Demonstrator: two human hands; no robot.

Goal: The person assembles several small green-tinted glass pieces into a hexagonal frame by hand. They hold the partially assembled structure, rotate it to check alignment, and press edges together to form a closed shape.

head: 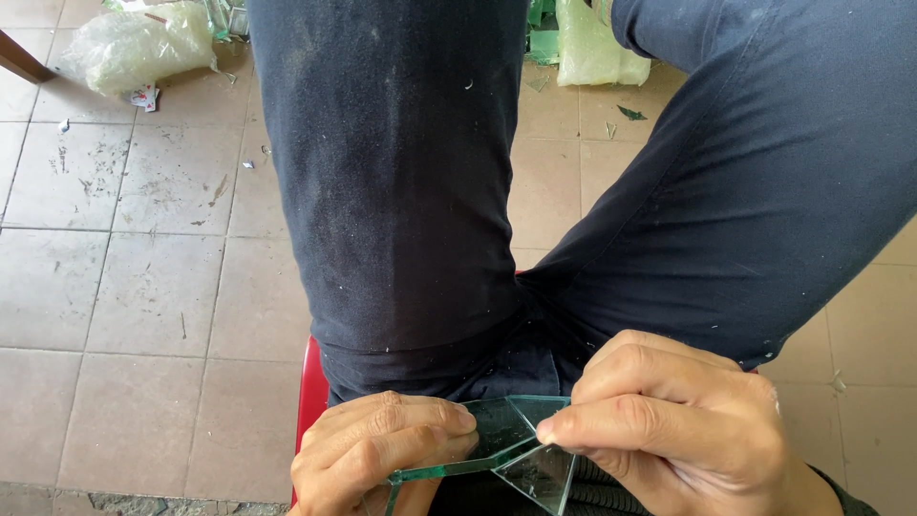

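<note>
Over the lap, both hands, left [377, 449] and right [669, 420], pinching greenish-edged glass pieces [516, 449], open tiled floor [143, 287] leftward.

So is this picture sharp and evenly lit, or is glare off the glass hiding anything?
Head view: soft, even daylight, with no hard shadows on the tiled floor; the left hand and right hand look sharp; the glass pieces show faint sheen, no blinding glare.

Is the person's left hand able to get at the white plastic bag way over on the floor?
Probably not as things stand. The left hand is close in at the lap, gripping the glass pieces together with the right hand. The white bag lies far off across the tiled floor, beyond the knee.
</note>
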